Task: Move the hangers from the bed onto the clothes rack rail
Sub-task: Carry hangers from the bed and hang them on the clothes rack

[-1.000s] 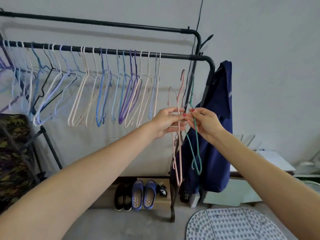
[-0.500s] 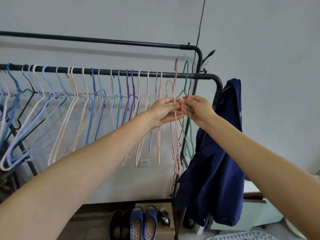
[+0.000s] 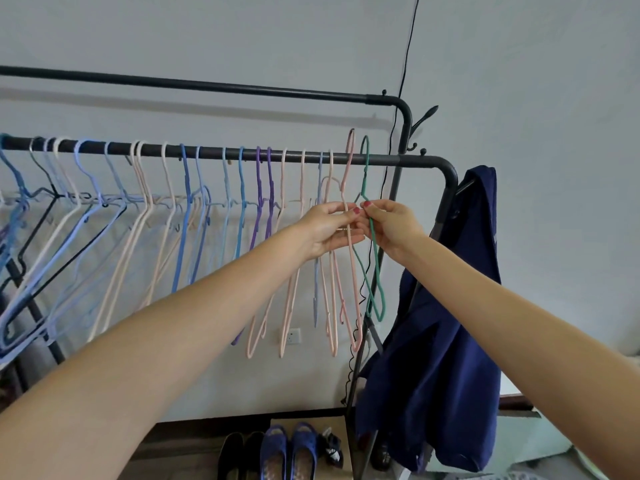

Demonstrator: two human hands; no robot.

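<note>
My left hand (image 3: 329,228) pinches a pink hanger (image 3: 347,174) just below its neck. My right hand (image 3: 391,225) pinches a green hanger (image 3: 364,178) the same way, right beside it. Both hooks rise a little above the black clothes rack rail (image 3: 408,160), near its right bend; whether they rest on it I cannot tell. Several pink, blue and purple hangers (image 3: 194,209) hang along the rail to the left. The bed is out of view.
A higher black rail (image 3: 221,86) runs behind. A navy garment (image 3: 446,341) hangs off the rack's right post. Slippers and shoes (image 3: 287,452) sit on the floor below. A black cable (image 3: 408,46) runs down the wall.
Both hands have lifted the pink and green hangers from below the rail up to it, so their hooks now stand at rail height. The view has tilted upward.
</note>
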